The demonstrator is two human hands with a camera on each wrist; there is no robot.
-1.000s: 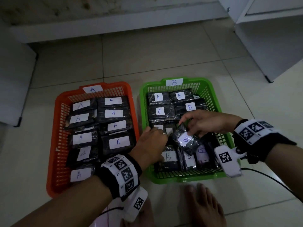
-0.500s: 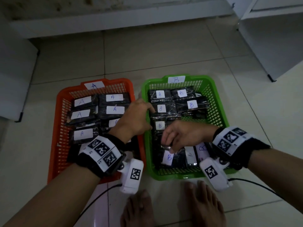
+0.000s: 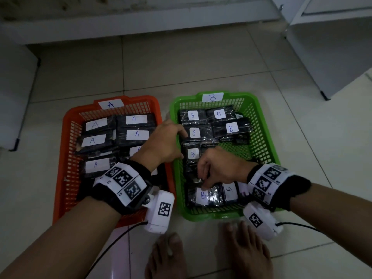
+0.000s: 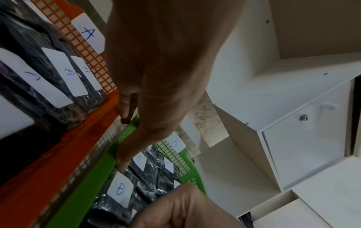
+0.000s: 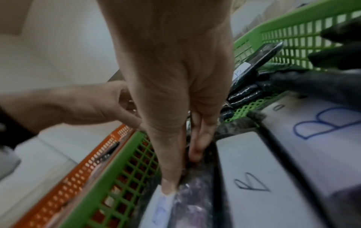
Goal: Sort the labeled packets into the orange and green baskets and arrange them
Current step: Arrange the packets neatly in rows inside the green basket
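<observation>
The orange basket [image 3: 62, 178] on the left holds black packets with A labels [image 3: 136, 133]. The green basket [image 3: 261, 137] on the right holds black packets with B labels [image 3: 231, 127]. My right hand [image 3: 203, 182] is low in the green basket's near left corner. It pinches the top edge of an upright B packet [image 3: 203, 195], thumb on the label and fingers behind [image 5: 181, 171]. My left hand [image 3: 181, 135] reaches across the two adjoining rims with straight fingers. Its fingertip [image 4: 122, 166] touches the edge of a B packet just inside the green rim.
A patch of bare mesh floor [image 3: 237, 152] shows in the green basket's right middle. My bare feet [image 3: 165, 256] stand just before the baskets. White cabinets stand at the right [image 3: 332, 47] and left [image 3: 12, 97]. Cables trail from both wrist cameras.
My right hand brought the B packet from mid-basket down into the near left row. My left hand moved from the basket's front up to the rims between the two baskets.
</observation>
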